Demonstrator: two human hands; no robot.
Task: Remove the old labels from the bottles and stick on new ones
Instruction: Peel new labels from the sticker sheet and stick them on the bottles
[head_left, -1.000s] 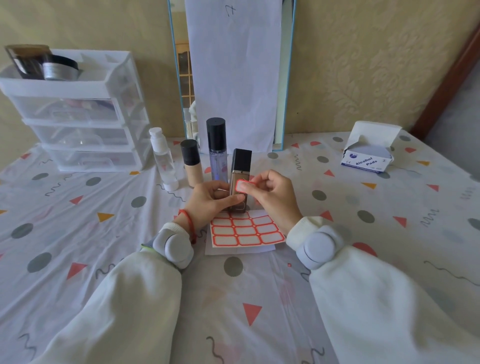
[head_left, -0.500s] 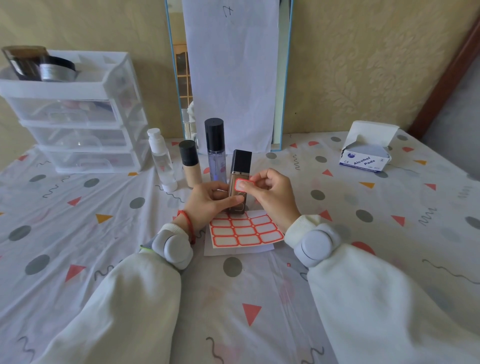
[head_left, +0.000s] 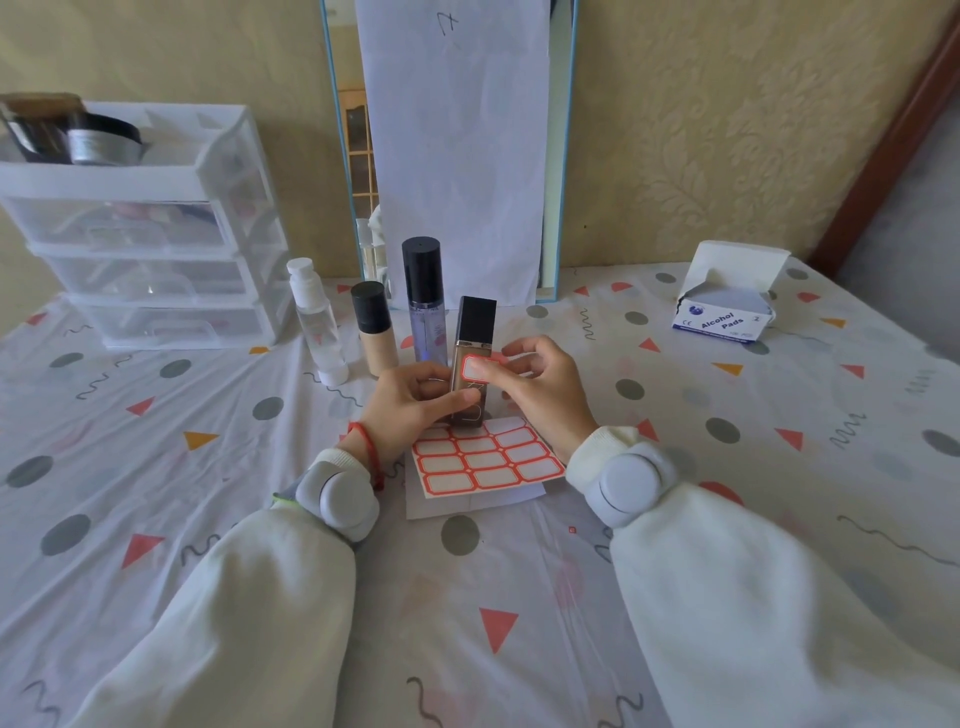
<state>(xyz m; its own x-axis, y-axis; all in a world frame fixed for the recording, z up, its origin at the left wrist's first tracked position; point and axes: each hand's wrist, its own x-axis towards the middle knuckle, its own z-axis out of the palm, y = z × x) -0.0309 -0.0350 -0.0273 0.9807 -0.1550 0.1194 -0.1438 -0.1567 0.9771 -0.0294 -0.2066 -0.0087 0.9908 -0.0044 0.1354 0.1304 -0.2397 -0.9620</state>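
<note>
The square bottle (head_left: 471, 364) stood upright between the hands, long axis vertical, black cap up, its base resting at the far edge of the label sheet (head_left: 485, 460). The left hand (head_left: 410, 402) gripped its lower body, thumb across the front and fingers curled behind. The right hand (head_left: 540, 387) pressed a red-edged label (head_left: 480, 368) against the upper front of the bottle with its thumb; the label lay with its long axis crosswise, and its right end passed behind that thumb, so whether it was fully stuck down could not be told. The right fingers were loosely curled beyond the bottle. The left fingers and the bottle's lower left side were hidden behind the left palm. The sheet lay flat just on the near side of the hands, its far row partly covered by the bottle and the left hand. Beyond the left hand stood three other bottles (head_left: 423, 301), upright; any print on them was too faint to read.
</note>
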